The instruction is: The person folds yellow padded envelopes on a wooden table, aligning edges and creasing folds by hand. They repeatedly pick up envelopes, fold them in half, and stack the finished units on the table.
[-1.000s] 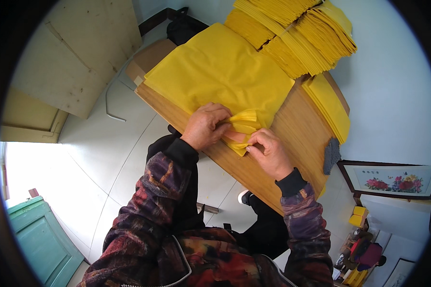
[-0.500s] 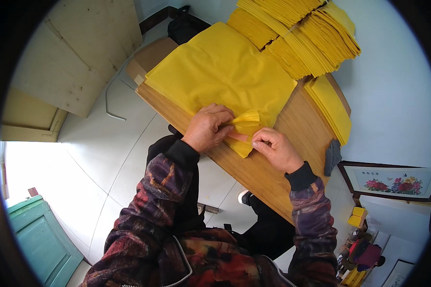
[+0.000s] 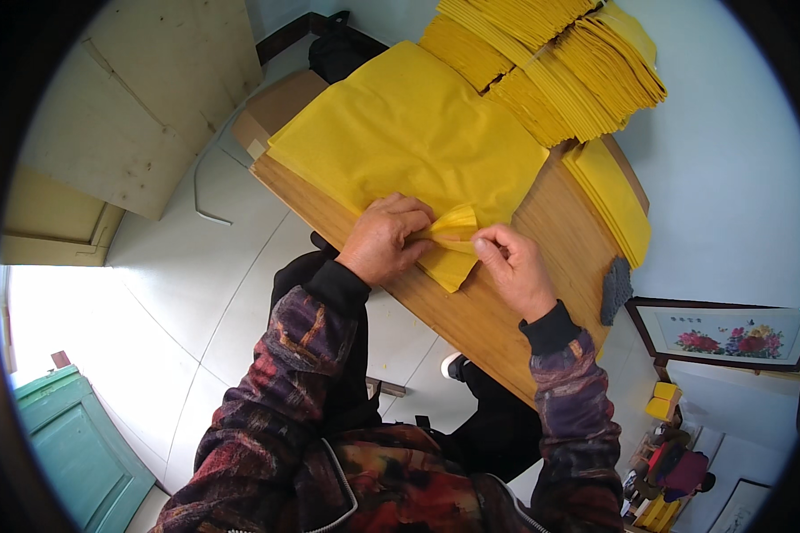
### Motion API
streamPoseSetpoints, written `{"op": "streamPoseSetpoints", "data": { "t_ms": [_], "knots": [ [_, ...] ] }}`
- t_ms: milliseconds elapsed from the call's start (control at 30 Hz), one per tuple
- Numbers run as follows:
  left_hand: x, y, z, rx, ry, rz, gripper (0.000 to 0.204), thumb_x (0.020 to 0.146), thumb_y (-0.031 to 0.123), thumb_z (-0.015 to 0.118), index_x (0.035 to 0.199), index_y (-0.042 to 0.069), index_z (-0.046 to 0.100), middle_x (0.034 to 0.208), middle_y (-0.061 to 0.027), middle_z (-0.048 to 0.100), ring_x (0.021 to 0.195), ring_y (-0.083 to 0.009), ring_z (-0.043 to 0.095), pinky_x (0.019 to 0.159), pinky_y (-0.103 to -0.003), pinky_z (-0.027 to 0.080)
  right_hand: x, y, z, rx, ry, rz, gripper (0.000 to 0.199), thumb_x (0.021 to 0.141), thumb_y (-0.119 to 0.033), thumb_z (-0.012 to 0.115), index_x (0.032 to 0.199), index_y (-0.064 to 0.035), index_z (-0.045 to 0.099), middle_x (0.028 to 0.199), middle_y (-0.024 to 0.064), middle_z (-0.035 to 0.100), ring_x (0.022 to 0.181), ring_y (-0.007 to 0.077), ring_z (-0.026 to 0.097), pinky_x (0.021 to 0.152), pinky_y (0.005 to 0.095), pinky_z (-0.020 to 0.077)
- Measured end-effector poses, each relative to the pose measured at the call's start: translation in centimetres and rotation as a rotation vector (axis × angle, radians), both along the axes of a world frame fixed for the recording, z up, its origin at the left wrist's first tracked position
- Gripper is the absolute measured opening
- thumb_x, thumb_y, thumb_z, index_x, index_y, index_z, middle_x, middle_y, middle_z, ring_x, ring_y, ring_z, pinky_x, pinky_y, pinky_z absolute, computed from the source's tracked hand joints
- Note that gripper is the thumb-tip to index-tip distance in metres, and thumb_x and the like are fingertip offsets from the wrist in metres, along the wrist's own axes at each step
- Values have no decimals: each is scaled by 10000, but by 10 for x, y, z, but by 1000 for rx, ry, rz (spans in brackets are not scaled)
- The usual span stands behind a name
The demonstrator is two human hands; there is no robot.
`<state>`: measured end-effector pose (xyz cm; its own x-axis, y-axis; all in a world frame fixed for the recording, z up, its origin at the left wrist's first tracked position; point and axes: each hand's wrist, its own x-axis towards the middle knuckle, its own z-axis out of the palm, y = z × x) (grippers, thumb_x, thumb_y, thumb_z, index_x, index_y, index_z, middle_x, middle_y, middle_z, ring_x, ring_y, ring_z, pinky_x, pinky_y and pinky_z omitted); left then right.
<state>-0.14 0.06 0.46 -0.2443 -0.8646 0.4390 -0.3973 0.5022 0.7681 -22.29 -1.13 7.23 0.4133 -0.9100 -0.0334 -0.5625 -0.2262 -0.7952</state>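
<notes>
Left hand (image 3: 384, 240): it rests knuckles-up at the near edge of the flat yellow paper sheets (image 3: 400, 133); its fingers are curled and pressed together, pinching the left end of the folded yellow piece (image 3: 453, 238).
Folded yellow piece: it lies on the wooden table (image 3: 551, 231), between the two hands and touching both; its top is gathered into fan-like pleats and its lower corner hangs down toward the table's near edge.
Right hand (image 3: 516, 266): thumb and forefinger are closed on the piece's right end, and the other fingers are tucked under.
Progress: by the look of it, this piece is partly folded, not finished.
Done: piled folded yellow stacks (image 3: 551, 62) at the table's far side suggest many completed.
Left: the flat sheets remain unfolded.
</notes>
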Motion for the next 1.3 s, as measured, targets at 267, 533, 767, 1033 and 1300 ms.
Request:
{"op": "streamPoseSetpoints", "data": {
  "t_ms": [267, 533, 767, 1033, 1300],
  "knots": [
    [-3, 0, -5, 48, 73, 48, 193, 748, 67, 738, 905, 15, 639, 897, -124, 634, 892, -344, 576, 779, -411, 480, -11, 36, -12, -321, 231, 156, 164, 831, -48, 679, 990, -55, 638, 893, 73, 590, 776, 276, 626, 645, 359, 518],
    [-2, -1, -5, 62, 44, 55, 182, 760, 71, 732, 910, 20, 642, 899, -119, 639, 894, -342, 578, 781, -404, 483, -12, 36, -27, -417, 329, 238, 169, 805, -12, 693, 965, -49, 654, 920, 101, 597, 802, 304, 627, 673, 377, 526],
    [-3, 0, -4, 55, 47, 60, 176, 764, 75, 728, 911, 25, 644, 907, -116, 642, 894, -340, 581, 786, -400, 485, -10, 22, -18, -224, 157, 203, 78, 823, 16, 652, 892, -8, 624, 874, 122, 595, 758, 283, 619, 649, 332, 507],
    [-2, 0, -1, 48, 29, 47, 180, 761, 76, 726, 911, 22, 644, 921, -117, 641, 895, -341, 581, 795, -399, 485, -9, 15, -11, 58, 30, 137, 68, 855, -30, 662, 851, -4, 599, 837, 92, 593, 718, 213, 602, 634, 313, 485],
    [6, 2, 4, 77, -5, -80, 217, 753, 147, 728, 909, 15, 651, 1037, -115, 647, 955, -338, 569, 855, -414, 463, -7, 4, -7, 146, -23, 75, 84, 878, -62, 653, 864, 2, 600, 803, 81, 602, 717, 175, 573, 659, 287, 462]
  ]
}}
